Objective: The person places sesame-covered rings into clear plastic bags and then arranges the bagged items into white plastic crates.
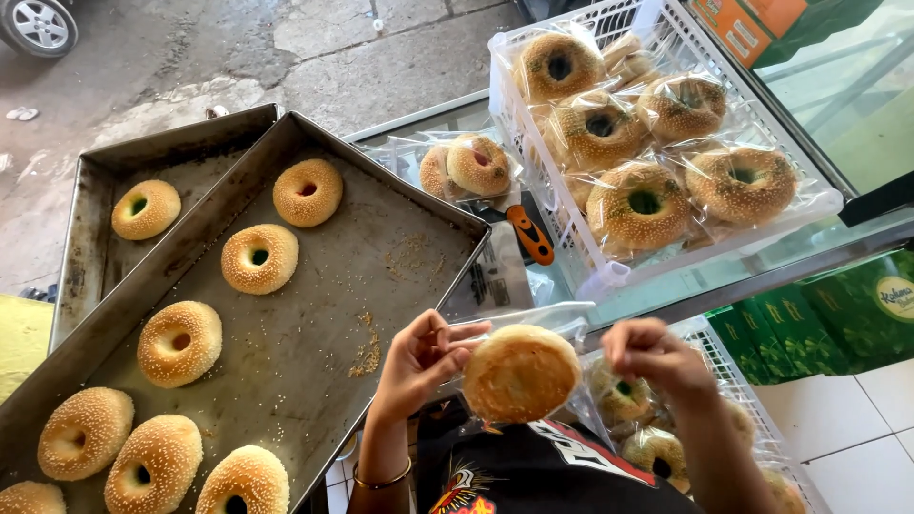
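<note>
At the far left a metal tray (90, 224) holds one sesame ring (145, 208); most of this tray is hidden under the second tray. That second, larger tray (314, 314) lies tilted across it and carries eight sesame rings: one near the top (307, 191), one below it (259, 258), one at mid-left (179, 343), and five along the bottom edge, where several are cut off by the frame. Loose seeds lie scattered on its bare metal.

Right of the trays, on the glass surface (419, 114), sits a clear bag (466, 167) with two rings in it, and just beside it an orange-handled cutter (529, 234) with its blade end hard to make out.

Low in the middle, the left hand (419, 362) has its fingers curled around the edge of a ring (520, 373), seen from its flat browned underside, which sits partly inside a thin clear bag (562, 319). The right hand (657, 357) is closed in a pinch on the bag's other side.

Above, a white plastic crate (762, 114) holds about six bagged rings, some overlapping. Another crate (733, 376) below the right hand holds more bagged rings, mostly hidden by the arm. At the right are green packages (809, 324) with a round pale label, and at the top an orange box (752, 24), cut off.
</note>
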